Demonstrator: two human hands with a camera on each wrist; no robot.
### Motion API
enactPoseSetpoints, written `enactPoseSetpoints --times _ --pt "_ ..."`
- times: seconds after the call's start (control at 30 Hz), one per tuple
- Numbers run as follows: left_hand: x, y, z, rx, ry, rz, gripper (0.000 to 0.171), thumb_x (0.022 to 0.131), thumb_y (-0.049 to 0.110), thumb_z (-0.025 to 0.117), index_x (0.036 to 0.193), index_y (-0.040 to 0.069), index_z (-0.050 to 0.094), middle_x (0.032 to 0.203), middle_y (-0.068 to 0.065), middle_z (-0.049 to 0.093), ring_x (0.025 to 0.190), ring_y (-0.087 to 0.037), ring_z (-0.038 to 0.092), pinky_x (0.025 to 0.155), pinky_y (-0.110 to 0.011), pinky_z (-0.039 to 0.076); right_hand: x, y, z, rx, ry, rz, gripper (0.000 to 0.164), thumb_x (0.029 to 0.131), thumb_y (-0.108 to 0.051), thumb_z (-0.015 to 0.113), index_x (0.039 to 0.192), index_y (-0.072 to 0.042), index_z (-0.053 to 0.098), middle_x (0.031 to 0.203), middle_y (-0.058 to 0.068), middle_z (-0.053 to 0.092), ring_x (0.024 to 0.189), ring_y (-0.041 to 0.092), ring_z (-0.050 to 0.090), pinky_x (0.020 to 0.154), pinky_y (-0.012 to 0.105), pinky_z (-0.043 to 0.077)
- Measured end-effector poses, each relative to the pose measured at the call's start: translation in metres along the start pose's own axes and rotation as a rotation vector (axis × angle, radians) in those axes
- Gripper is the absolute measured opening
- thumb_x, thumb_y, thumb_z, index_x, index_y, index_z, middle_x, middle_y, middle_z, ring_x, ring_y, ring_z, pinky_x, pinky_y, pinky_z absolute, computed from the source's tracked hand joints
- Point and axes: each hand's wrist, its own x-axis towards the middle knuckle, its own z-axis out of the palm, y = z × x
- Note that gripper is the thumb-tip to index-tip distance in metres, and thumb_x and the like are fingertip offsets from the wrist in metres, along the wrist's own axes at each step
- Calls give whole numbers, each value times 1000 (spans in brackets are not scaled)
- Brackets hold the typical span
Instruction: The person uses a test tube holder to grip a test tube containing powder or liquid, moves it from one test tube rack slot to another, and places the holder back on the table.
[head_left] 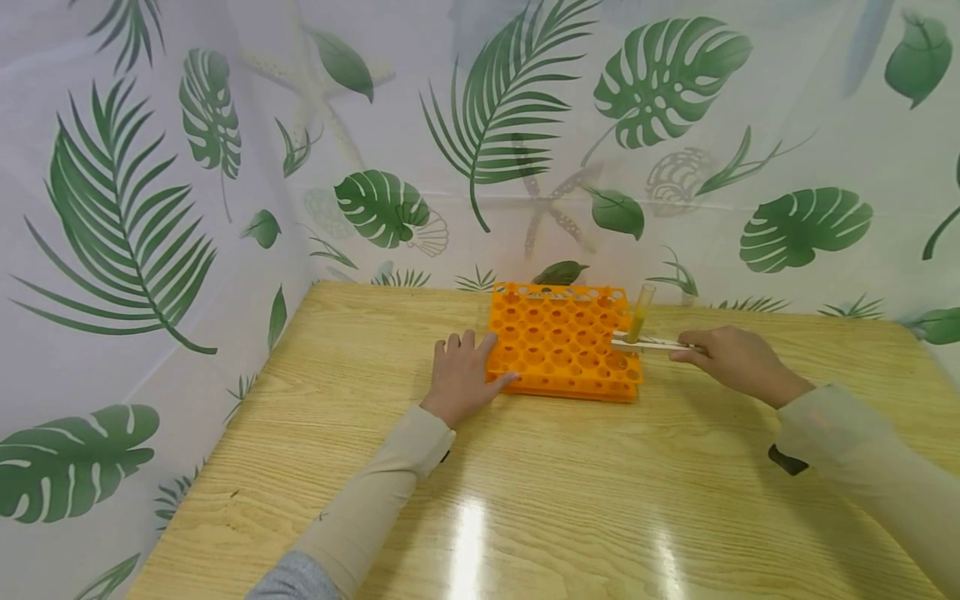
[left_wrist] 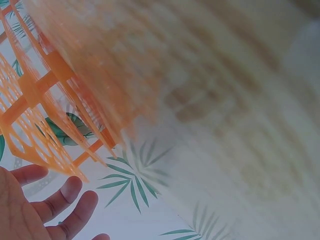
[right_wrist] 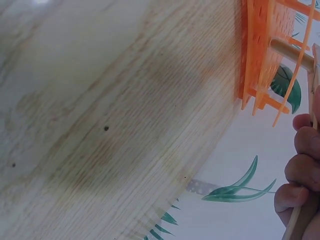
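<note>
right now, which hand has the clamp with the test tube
The right hand: it grips the pale clamp holding the test tube, while the left hand is at the orange rack.

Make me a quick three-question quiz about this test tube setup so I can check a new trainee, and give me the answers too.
1. Multiple choice: which hand holds the wooden test tube clamp?
A) left
B) right
C) both
2. True or false: the left hand and the test tube are at the same end of the orange test tube rack.
3. Short answer: what color are the tube's contents in the head view?

Key:
1. B; the right hand grips it.
2. False; the left hand is at the rack's left end, the tube at its right end.
3. Yellowish.
</note>
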Motion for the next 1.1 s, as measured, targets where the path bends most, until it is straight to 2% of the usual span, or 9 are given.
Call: enactPoseSetpoints --times 0.2,0.43,0.63,0.8,0.87,0.97,1.1 --pt "0 0 2 7 6 2 64 86 66 47 127 18 46 112 -12 54 98 -32 51 88 -48 41 -1 1 0 0 21 -3 19 91 -29 60 81 -13 61 57 -5 48 50 7 37 51 25 32" --pt "0 0 2 -3 7 2 63 86 65 49 126 17 46 112 -12 54 98 -33 51 90 -50 41 -2 5 -1 -5 47 -16 20 90 -29 62 89 -10 67 70 1 66 53 3 47 52 26 38" --pt "-2 1 1 -7 15 6 61 86 64 50 124 16 46 111 -13 54 99 -34 52 91 -51 41 -5 7 -3 0 73 -38 27 89 -27 64 100 -4 70 84 9 72 59 11 60 56 34 49" --pt "-2 1 1 -9 3 3 61 86 64 50 124 17 45 112 -13 54 100 -34 51 92 -51 40 -5 8 -6 -13 71 -38 23 89 -29 62 95 -8 69 74 2 68 53 6 50 53 29 42" --pt "-2 1 0 -9 -2 0 61 86 65 49 124 17 45 112 -13 54 99 -34 51 92 -51 40 -5 8 -9 -21 62 -32 26 90 -29 62 98 -6 70 77 6 70 56 10 55 54 31 45" --pt "-1 1 -1 -7 -4 -4 62 86 65 49 125 17 45 112 -13 54 99 -34 51 91 -51 40 -5 7 -15 -30 45 -23 34 90 -29 62 108 -1 69 96 17 71 69 22 66 62 40 52" --pt "0 1 0 -3 -4 -9 64 86 66 48 127 18 45 113 -13 54 99 -33 51 91 -50 40 -4 7 -21 -39 37 -24 37 90 -28 62 111 1 67 102 21 69 77 29 68 70 46 52"
